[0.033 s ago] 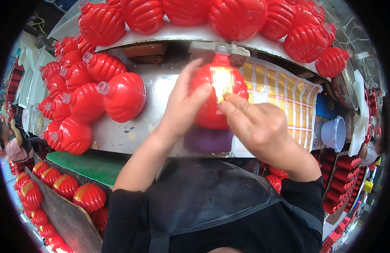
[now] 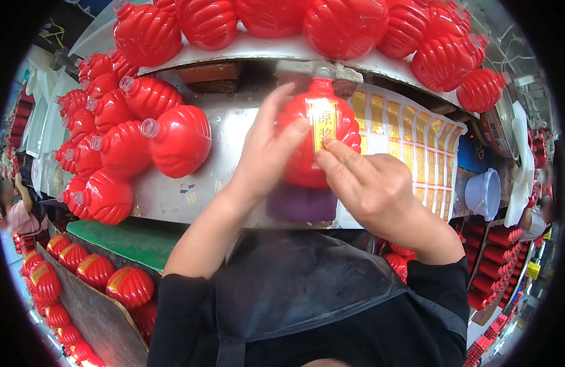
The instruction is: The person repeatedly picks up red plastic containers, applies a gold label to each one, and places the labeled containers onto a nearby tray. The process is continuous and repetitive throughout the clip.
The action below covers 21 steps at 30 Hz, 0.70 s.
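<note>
Two bare hands on one red bottle (image 2: pixel 308 176), so starting there. The right hand (image 2: pixel 375 182) comes in from about 5 o'clock, thumb and fingertips bunched at the bottom end of a gold label (image 2: pixel 322 121). Honestly can't tell if they're pinching that end or just pushing it flat. The left hand (image 2: pixel 269 147) is at 9 o'clock, fingers and thumb spread apart, thumb lying over the bottle's left side: more of a loose cup than a clench. The bottle sits between them, clear neck at 12 o'clock in front of a pale block (image 2: pixel 348 74), label side up. A purple pad (image 2: pixel 301 207) shows at 6.

What I'd worry about: the label going on crooked or trapping a bubble, because the bottle bulges and the pressure looks to be all at one end. That plastic looks slick too, so if the loose left hand slips, the bottle could roll and skew the label.

Further out, a sheet of gold labels (image 2: pixel 411 147) lies at 3 o'clock, close enough for the right arm to snag. Light-blue basin (image 2: pixel 483 194) at 4. A bunch of bottles (image 2: pixel 183 144) crowds the metal table (image 2: pixel 181 192) at 9; one bump could topple a few. More bottles (image 2: pixel 343 27) line the shelf at 12.
</note>
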Each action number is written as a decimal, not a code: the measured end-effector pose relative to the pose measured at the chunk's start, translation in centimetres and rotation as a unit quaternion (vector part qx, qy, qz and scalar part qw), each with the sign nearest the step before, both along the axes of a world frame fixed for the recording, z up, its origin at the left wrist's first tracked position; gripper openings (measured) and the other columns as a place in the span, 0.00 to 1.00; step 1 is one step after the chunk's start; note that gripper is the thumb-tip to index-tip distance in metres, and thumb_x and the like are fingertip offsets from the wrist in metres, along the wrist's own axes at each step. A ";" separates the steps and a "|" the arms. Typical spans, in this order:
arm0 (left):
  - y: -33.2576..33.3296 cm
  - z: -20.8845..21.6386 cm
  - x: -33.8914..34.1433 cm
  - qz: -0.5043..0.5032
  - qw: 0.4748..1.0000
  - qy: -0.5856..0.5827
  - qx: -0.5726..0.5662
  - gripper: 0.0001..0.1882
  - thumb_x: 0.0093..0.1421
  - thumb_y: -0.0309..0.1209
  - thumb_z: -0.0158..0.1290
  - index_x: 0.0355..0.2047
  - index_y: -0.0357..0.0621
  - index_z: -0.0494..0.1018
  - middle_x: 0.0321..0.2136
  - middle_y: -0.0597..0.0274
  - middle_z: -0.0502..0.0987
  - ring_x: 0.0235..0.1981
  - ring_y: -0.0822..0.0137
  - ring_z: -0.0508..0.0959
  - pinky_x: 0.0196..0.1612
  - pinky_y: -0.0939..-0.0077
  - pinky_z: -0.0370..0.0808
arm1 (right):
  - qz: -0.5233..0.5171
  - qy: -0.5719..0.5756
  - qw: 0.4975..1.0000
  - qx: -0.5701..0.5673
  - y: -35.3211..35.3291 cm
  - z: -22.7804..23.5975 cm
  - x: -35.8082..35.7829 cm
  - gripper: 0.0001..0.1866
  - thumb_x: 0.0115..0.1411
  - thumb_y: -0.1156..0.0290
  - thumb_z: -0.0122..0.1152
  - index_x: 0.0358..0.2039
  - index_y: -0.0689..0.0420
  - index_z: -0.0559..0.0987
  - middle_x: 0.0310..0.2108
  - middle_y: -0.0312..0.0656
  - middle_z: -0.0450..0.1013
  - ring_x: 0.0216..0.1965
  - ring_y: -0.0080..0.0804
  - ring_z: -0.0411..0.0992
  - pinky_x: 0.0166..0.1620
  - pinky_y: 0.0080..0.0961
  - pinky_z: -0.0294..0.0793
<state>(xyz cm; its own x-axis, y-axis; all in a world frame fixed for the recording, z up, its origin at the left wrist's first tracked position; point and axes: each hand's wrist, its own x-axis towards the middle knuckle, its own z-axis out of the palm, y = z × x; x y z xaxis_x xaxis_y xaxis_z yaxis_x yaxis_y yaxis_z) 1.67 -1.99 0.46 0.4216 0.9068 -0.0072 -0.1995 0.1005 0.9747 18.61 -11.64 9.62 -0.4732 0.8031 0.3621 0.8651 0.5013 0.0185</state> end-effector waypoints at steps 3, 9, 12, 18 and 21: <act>0.6 0.5 0.5 0.009 0.991 0.096 0.091 0.41 0.56 0.42 0.69 0.64 0.35 0.67 0.60 0.44 0.72 0.62 0.52 0.75 0.64 0.59 0.72 | -0.002 -0.052 0.998 0.033 -0.5 -1.5 -0.3 0.16 0.54 0.75 0.67 0.44 0.65 0.85 0.44 0.51 0.83 0.23 0.27 0.79 0.26 0.23 0.75; 0.8 1.1 0.6 0.010 0.983 0.159 0.096 0.37 0.54 0.42 0.70 0.58 0.35 0.72 0.56 0.43 0.75 0.59 0.48 0.77 0.62 0.60 0.74 | 0.011 -0.123 0.992 0.039 -2.5 -1.7 -1.1 0.18 0.55 0.76 0.64 0.47 0.67 0.84 0.46 0.55 0.83 0.23 0.24 0.77 0.26 0.19 0.74; 0.6 0.6 0.4 0.011 0.986 0.134 0.102 0.39 0.54 0.43 0.70 0.61 0.35 0.70 0.58 0.42 0.74 0.60 0.48 0.76 0.63 0.60 0.73 | 0.016 -0.042 0.999 0.000 -2.9 -1.1 -1.3 0.19 0.57 0.75 0.67 0.50 0.66 0.83 0.43 0.55 0.82 0.26 0.32 0.81 0.28 0.25 0.78; -1.0 -0.9 -0.9 0.021 0.951 0.149 0.271 0.50 0.53 0.44 0.70 0.70 0.38 0.58 0.64 0.40 0.66 0.66 0.43 0.68 0.68 0.54 0.67 | -0.117 0.219 0.967 -0.053 0.7 -1.4 0.8 0.20 0.62 0.70 0.70 0.55 0.55 0.84 0.47 0.51 0.78 0.37 0.43 0.82 0.38 0.33 0.81; -1.3 -1.2 -1.1 0.020 0.935 0.186 0.300 0.53 0.51 0.45 0.71 0.71 0.39 0.57 0.65 0.39 0.64 0.67 0.40 0.67 0.69 0.52 0.65 | -0.141 0.198 0.966 -0.086 2.0 -2.2 0.8 0.20 0.63 0.67 0.69 0.55 0.53 0.84 0.51 0.50 0.75 0.42 0.42 0.80 0.40 0.34 0.80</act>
<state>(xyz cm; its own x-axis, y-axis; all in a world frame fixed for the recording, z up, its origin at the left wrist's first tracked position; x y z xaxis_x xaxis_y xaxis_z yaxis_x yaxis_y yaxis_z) 0.57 -3.29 -0.73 0.4570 0.8095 0.3684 0.1730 -0.4872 0.8559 19.44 -9.67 7.38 -0.0780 0.9440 0.3205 0.8897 0.2109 -0.4048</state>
